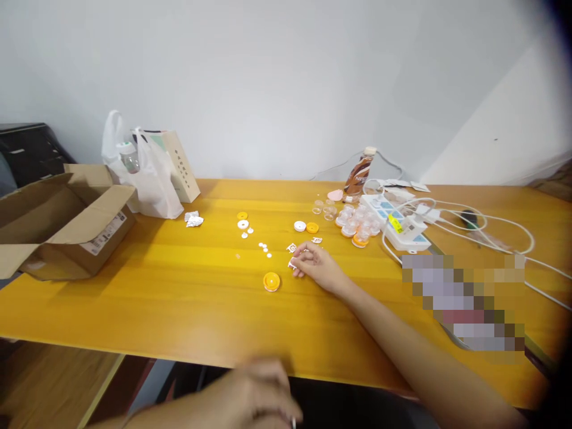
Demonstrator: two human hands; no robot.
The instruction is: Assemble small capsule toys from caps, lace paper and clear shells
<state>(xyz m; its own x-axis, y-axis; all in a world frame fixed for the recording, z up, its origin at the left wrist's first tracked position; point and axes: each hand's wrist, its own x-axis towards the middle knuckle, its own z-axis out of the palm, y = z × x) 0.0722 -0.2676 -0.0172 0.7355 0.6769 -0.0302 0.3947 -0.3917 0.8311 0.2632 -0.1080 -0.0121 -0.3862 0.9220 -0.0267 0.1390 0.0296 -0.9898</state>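
Note:
My right hand rests on the yellow wooden table, its fingers curled and pinched on a small white piece at their tips. Just to its left lies an orange round cap. Small white discs and white and orange caps are scattered in front of it. My left hand is low at the near table edge, blurred, its fingers curled with a ring showing; I cannot make out anything in it.
An open cardboard box sits at the left, with a white plastic bag and a beige carton behind it. Clear small cups, a brown bottle, a white power strip and cables lie at the right.

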